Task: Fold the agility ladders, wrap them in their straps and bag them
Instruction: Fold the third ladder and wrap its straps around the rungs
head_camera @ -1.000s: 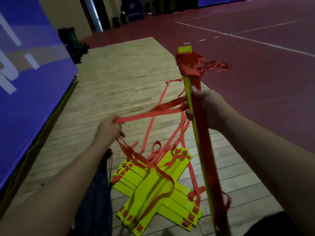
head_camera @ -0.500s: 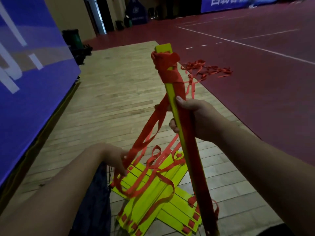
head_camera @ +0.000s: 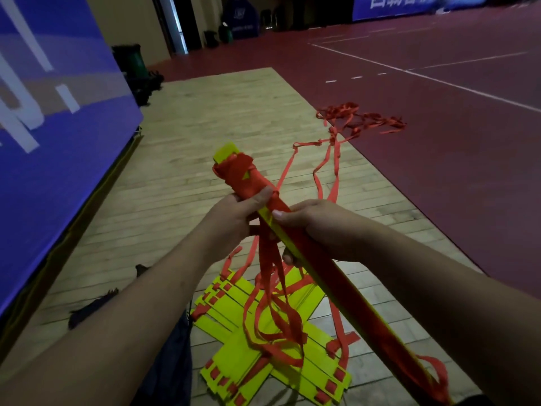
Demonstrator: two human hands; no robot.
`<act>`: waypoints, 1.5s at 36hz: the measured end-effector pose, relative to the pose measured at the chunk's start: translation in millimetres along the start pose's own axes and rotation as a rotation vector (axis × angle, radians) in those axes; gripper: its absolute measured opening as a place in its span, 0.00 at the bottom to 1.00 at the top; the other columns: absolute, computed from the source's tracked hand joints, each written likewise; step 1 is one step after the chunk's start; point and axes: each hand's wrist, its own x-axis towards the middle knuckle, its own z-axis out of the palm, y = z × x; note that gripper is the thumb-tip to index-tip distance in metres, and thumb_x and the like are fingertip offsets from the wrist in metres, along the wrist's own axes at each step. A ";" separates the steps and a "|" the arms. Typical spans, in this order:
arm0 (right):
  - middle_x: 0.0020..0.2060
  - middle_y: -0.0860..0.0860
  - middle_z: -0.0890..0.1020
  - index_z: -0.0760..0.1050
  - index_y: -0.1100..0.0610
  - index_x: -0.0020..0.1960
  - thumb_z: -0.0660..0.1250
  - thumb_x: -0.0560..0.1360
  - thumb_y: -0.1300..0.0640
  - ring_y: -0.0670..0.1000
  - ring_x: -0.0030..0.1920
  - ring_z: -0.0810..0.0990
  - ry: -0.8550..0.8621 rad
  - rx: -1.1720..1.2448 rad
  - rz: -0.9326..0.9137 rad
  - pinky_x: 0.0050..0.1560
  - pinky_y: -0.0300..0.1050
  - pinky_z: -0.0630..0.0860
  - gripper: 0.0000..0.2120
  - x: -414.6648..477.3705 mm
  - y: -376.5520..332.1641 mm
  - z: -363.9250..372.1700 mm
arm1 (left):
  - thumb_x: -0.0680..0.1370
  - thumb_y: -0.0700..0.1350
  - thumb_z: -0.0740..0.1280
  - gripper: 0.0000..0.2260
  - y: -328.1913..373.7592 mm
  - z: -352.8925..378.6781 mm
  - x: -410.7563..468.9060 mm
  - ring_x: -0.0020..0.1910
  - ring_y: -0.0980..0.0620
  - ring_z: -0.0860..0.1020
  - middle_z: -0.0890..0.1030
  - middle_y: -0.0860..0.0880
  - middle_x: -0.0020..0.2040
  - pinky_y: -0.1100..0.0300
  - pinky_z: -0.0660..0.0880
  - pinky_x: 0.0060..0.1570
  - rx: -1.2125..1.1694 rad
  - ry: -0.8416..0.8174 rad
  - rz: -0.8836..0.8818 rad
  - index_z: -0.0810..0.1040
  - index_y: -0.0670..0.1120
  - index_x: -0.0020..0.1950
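Observation:
I hold a stacked bundle of yellow ladder rungs (head_camera: 330, 276), tilted with its far end up and left. Red strap (head_camera: 243, 174) is wound around that upper end. My right hand (head_camera: 316, 230) grips the bundle's middle. My left hand (head_camera: 234, 215) is closed on the wrapped part just above it, pressing the strap against the rungs. Loose red strap loops (head_camera: 272, 317) hang below my hands. On the wooden floor beneath lies a second pile of yellow rungs (head_camera: 263, 356), crossed over each other, with red strap on top. A dark bag (head_camera: 167, 364) lies under my left forearm.
More tangled red strap (head_camera: 360, 118) trails onto the dark red court floor at the right. A tall blue banner board (head_camera: 58, 118) runs along the left. A green bin (head_camera: 131, 60) and dark gear stand at the far end of the wooden strip.
My left hand came up from low near the floor pile to the bundle and closed on the wrapped strap. The bundle tilted from nearly upright down toward the left.

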 end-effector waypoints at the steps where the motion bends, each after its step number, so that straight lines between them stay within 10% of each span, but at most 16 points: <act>1: 0.50 0.66 0.84 0.75 0.69 0.58 0.64 0.83 0.54 0.59 0.36 0.82 0.029 -0.044 -0.012 0.42 0.54 0.79 0.17 0.2 0.7 0.4 | 0.72 0.54 0.68 0.22 -1.9 -1.3 1.1 0.46 0.46 0.83 0.84 0.45 0.44 0.52 0.81 0.43 0.047 0.030 -0.015 0.78 0.39 0.57; 18: 0.40 0.51 0.74 0.68 0.56 0.57 0.54 0.86 0.55 0.47 0.35 0.72 0.237 -0.812 -0.080 0.32 0.41 0.66 0.06 15.5 16.4 20.3 | 0.79 0.54 0.67 0.16 -2.1 9.9 -8.8 0.26 0.53 0.70 0.74 0.44 0.32 0.67 0.67 0.23 -0.036 0.080 -0.242 0.77 0.41 0.43; 24: 0.47 0.56 0.81 0.77 0.55 0.58 0.67 0.81 0.50 0.58 0.47 0.81 0.153 -0.591 -0.223 0.50 0.56 0.79 0.10 7.4 1.0 3.2 | 0.77 0.43 0.67 0.07 7.9 -4.5 -4.2 0.27 0.53 0.71 0.73 0.44 0.34 0.66 0.68 0.23 -0.129 0.054 -0.043 0.77 0.41 0.42; 31: 0.42 0.50 0.83 0.82 0.55 0.53 0.72 0.77 0.51 0.48 0.43 0.81 -0.068 -0.348 -0.096 0.47 0.45 0.76 0.09 2.0 9.4 -8.7 | 0.72 0.42 0.62 0.12 19.4 -21.5 -12.0 0.26 0.52 0.70 0.74 0.45 0.32 0.64 0.67 0.22 -0.158 -0.073 0.103 0.79 0.37 0.49; 39: 0.47 0.64 0.84 0.71 0.67 0.62 0.68 0.79 0.64 0.60 0.35 0.84 -0.076 0.029 -0.037 0.35 0.50 0.83 0.14 3.1 10.7 -2.4 | 0.80 0.55 0.61 0.19 27.9 -33.0 -18.2 0.26 0.49 0.74 0.72 0.46 0.31 0.62 0.73 0.27 0.196 -0.151 -0.224 0.75 0.39 0.55; 48: 0.52 0.55 0.76 0.63 0.57 0.67 0.61 0.82 0.64 0.51 0.44 0.77 0.254 -1.024 -0.103 0.37 0.42 0.73 0.16 15.5 25.0 15.5 | 0.78 0.61 0.65 0.24 7.1 -5.4 -12.6 0.23 0.53 0.67 0.69 0.49 0.28 0.65 0.65 0.23 0.168 0.046 -0.247 0.76 0.38 0.50; 54: 0.41 0.51 0.73 0.63 0.55 0.54 0.65 0.82 0.53 0.50 0.40 0.75 0.184 -0.907 -0.159 0.39 0.45 0.74 0.12 12.4 18.8 15.9 | 0.81 0.51 0.63 0.15 6.3 -0.9 -4.7 0.21 0.52 0.65 0.69 0.48 0.24 0.64 0.62 0.21 0.079 0.294 -0.192 0.72 0.43 0.38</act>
